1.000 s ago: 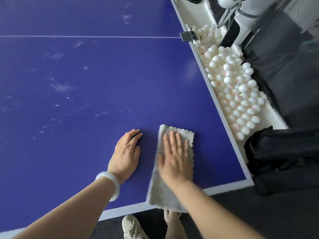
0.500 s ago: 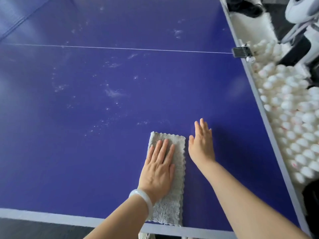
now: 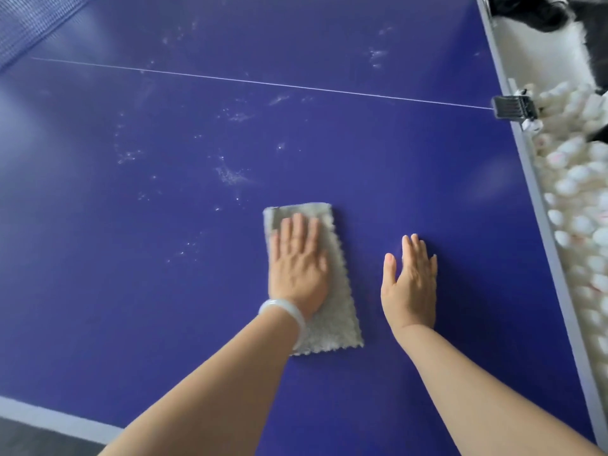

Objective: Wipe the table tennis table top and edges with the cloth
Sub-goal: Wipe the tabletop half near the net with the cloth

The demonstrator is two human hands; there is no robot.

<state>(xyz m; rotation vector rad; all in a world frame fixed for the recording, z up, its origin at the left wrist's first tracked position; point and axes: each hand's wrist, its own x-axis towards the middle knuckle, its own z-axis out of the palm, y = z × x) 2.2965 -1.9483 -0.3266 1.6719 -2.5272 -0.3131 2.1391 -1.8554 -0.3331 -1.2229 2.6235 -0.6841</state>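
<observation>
A: Starting with the biggest?
B: Looking at the blue table tennis table top [image 3: 411,166] across nearly the whole view, with pale dust smudges [image 3: 232,176] toward ten o'clock of centre.
A: Off the side?
B: Seeing a heap of white balls [image 3: 579,225] at three o'clock, past the grey edge.
A: Next?
B: Near centre, flat on the top, a pale grey cloth [image 3: 339,301], pressed under the left hand [image 3: 297,268], fingers straight, nothing gripped. At three o'clock of it, apart from it, the right hand [image 3: 409,284], also flat on bare table, fingers straight.
A: Smallest?
B: Noting a white bangle [image 3: 284,309] on the left wrist, and a dark clamp [image 3: 511,110] at two o'clock.
</observation>
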